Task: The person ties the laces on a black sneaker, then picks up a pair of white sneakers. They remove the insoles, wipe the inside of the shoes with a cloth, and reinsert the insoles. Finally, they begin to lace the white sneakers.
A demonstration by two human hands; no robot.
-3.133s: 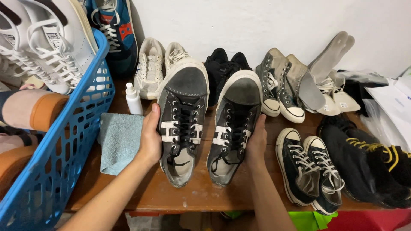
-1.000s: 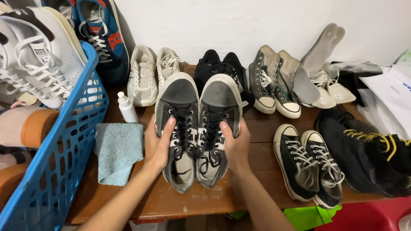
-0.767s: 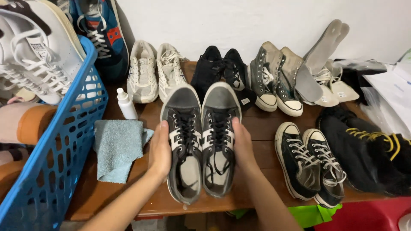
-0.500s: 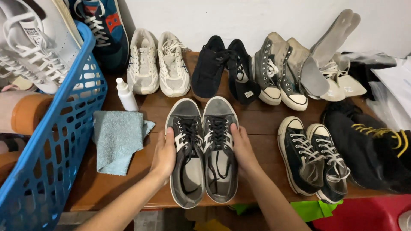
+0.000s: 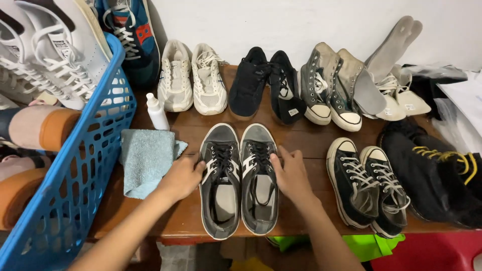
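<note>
On the wooden table (image 5: 301, 145), near its front edge, a pair of grey low-top sneakers (image 5: 238, 178) with black laces and white side stripes sits flat, side by side and touching, toes pointing toward the wall. Left hand (image 5: 183, 175) rests against the outer side of the left shoe, thumb on the laces, fingers loosely curled; it presses rather than grips. Right hand (image 5: 291, 173) lies against the outer side of the right shoe, thumb at the lace area, fingers half spread; nothing is lifted.

Just left of the left hand: a folded light-blue cloth (image 5: 148, 160), with a small white spray bottle (image 5: 157, 113) standing upright behind it. Far left: a blue plastic basket (image 5: 85, 170) holding white sneakers (image 5: 55, 55).

Back row along the wall: cream running shoes (image 5: 193, 78), black low shoes (image 5: 266, 85), grey high-tops (image 5: 329, 90). Right of the right hand: black canvas sneakers (image 5: 366, 188) with white laces; beyond them, black boots (image 5: 437, 175) with yellow laces.
</note>
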